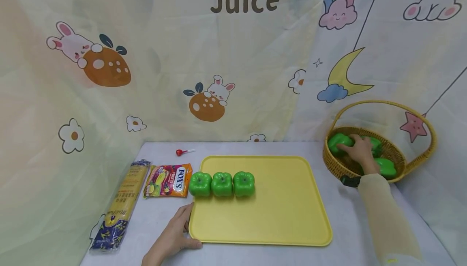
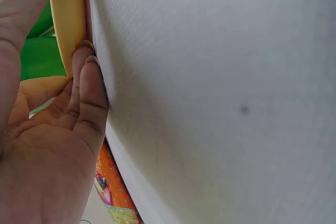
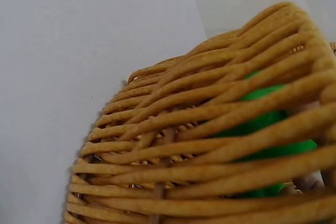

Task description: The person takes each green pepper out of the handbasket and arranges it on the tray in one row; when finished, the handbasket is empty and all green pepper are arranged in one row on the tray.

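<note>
At the near left corner of the yellow tray point(image 1: 277, 217), my left hand point(image 1: 174, 232) holds the rim, thumb along the front edge and fingers at the left side. The left wrist view shows its fingertips point(image 2: 90, 74) against the tray's edge. Three green bell peppers point(image 1: 221, 184) stand in a row on the tray's left part. My right hand point(image 1: 361, 153) reaches into a wicker basket point(image 1: 332, 165) and grips a green bell pepper point(image 1: 337, 142) at its left side. More green peppers point(image 1: 386, 168) lie beside that hand. Basket weave partly hides the grip in the right wrist view.
Left of the tray lie a bag of Fox's fruit candy point(image 1: 168, 181) and a long pack of spaghetti point(image 1: 122, 205). A red lollipop point(image 1: 179, 152) lies behind the candy bag. The basket's tall handle point(image 1: 383, 101) arches over it. Printed cloth point(image 1: 164, 108) hangs behind the table.
</note>
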{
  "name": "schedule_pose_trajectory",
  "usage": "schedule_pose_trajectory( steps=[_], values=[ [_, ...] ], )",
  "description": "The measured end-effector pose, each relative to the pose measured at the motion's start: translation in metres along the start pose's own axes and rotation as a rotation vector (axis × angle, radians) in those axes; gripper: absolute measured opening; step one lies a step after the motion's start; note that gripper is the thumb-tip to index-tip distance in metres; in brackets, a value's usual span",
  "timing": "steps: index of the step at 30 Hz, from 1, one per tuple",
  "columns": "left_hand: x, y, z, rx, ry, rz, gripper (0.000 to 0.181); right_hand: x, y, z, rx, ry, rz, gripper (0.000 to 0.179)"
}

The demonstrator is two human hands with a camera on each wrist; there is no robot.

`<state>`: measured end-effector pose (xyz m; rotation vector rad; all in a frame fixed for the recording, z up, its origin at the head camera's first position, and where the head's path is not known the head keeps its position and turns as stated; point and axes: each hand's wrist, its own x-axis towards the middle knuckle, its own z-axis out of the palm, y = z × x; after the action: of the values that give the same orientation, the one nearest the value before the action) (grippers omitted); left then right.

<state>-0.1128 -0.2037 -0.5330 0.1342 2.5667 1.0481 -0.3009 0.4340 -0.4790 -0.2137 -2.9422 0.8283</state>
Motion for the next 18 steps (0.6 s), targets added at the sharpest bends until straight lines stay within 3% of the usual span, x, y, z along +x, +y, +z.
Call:
schedule_pose_trajectory(
  steps=[6, 18],
  values=[
    [0.0000, 0.0012, -0.0007, -0.002, -0.001, 0.004, 0.129, 0.0003, -0.0012, 0.0016, 0.030, 0.042, -0.021, 0.080],
    [0.0011, -0.0008, -0.0003, 0.013, -0.003, -0.011, 0.130, -0.0023, -0.0056, 0.0044, 0.080, 0.018, -0.039, 0.073]
  ],
)
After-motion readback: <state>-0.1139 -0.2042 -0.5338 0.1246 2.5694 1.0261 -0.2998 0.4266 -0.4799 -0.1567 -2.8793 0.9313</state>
